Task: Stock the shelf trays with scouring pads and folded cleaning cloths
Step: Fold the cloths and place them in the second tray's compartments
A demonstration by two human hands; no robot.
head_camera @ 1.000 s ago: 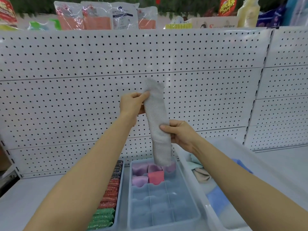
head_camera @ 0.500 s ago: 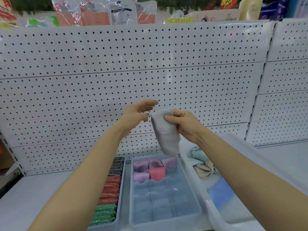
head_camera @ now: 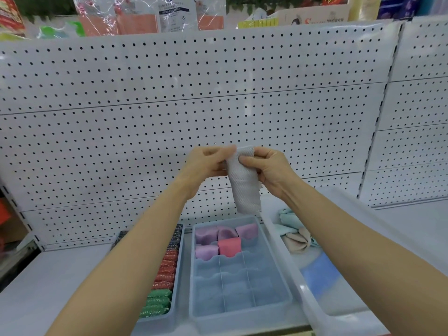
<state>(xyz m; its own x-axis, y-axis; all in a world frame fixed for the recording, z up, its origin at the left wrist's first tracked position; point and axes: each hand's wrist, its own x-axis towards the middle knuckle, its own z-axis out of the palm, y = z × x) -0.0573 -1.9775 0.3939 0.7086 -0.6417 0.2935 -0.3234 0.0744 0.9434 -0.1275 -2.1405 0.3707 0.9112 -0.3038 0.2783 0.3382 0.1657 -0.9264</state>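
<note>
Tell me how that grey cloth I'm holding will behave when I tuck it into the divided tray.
Probably floppy: the grey cloth droops below both hands' grip, left hand and right hand. It looks light. Its textured weave likely won't slip, but the fold may spring open in the divided tray.

Waffle-textured cloth [head_camera: 244,183], glossy plastic tray [head_camera: 242,314], perforated matt pegboard [head_camera: 169,117]
</note>
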